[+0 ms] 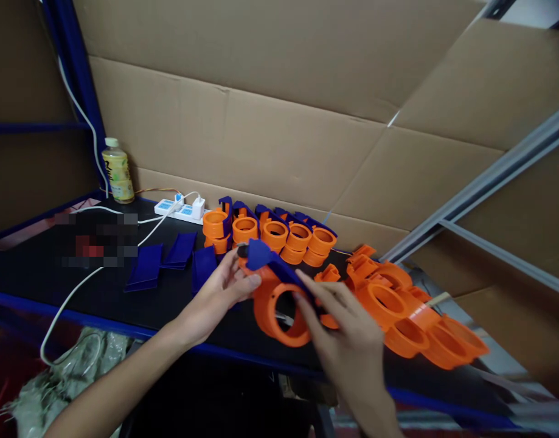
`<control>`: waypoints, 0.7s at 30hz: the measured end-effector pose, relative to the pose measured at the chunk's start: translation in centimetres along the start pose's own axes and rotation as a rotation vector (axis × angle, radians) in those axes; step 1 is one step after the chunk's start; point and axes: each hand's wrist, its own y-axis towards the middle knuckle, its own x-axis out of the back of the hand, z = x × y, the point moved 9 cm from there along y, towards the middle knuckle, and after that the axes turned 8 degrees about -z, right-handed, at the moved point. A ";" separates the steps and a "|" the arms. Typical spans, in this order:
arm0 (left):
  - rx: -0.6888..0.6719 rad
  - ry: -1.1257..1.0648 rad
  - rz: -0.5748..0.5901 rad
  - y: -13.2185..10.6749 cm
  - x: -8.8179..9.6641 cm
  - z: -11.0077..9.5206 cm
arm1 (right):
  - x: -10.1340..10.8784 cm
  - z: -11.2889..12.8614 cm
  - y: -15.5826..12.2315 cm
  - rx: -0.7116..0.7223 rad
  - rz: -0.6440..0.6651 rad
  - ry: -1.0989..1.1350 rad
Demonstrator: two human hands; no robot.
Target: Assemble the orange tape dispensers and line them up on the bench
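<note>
My left hand (219, 292) and my right hand (347, 334) hold one orange plastic ring (279, 310) between them above the black table's front edge. A blue plastic piece (270, 261) lies across the ring's top. My left thumb and fingers pinch the ring's left end with the blue piece. My right fingers wrap the ring's right side. A row of several orange rings with blue pieces fitted (274, 231) stands behind my hands. A heap of bare orange rings (407, 316) lies to the right.
Flat blue pieces (165, 258) lie on the black table (55, 274) to the left. A white power strip (181, 210) with plugs and white cables sits at the back, next to a drink bottle (118, 170). Cardboard sheets (279, 121) wall the back. A metal rail (480, 194) crosses at right.
</note>
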 end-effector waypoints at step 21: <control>0.082 0.286 0.293 0.0 -0.4 0.0 | -3.1 -33.8 12.2 -0.267 0.521 -0.425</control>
